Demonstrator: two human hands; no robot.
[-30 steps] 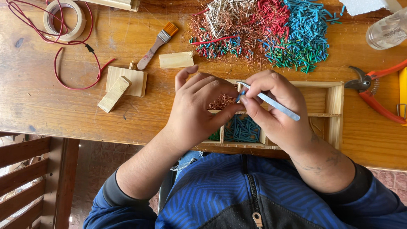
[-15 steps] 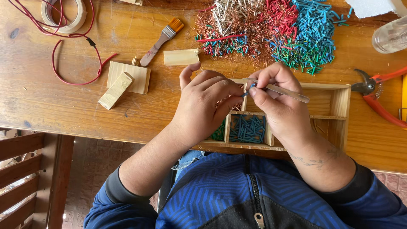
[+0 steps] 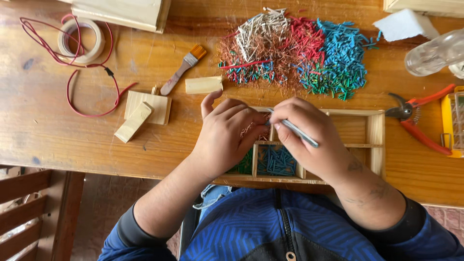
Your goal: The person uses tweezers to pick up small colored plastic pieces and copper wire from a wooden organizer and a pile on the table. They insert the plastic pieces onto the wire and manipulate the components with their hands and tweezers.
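Note:
My left hand (image 3: 227, 135) and my right hand (image 3: 311, 137) meet over a shallow wooden tray (image 3: 374, 140) with compartments on a wooden table. The right hand grips a thin blue-grey tool (image 3: 302, 134) like a pen, its tip towards the left fingers. The left fingers pinch a small bunch of copper strands (image 3: 249, 128). Below the hands, one compartment holds blue wire bits (image 3: 276, 160) and the one left of it green bits (image 3: 243, 166). Behind the tray lies a heap of cut wire pieces (image 3: 299, 50): white, red, blue, green and bare copper.
Left of the hands lie small wooden blocks (image 3: 145, 108), a paintbrush (image 3: 183, 69), a loose block (image 3: 203, 85), a red wire (image 3: 79, 89) and a tape roll (image 3: 81, 40). Red-handled pliers (image 3: 419, 123), a yellow box (image 3: 453, 123) and a clear bottle (image 3: 435, 52) sit at the right.
Both hands stay together over the tray. The tool in the right hand has tilted and shifted slightly as the fingers work the strands.

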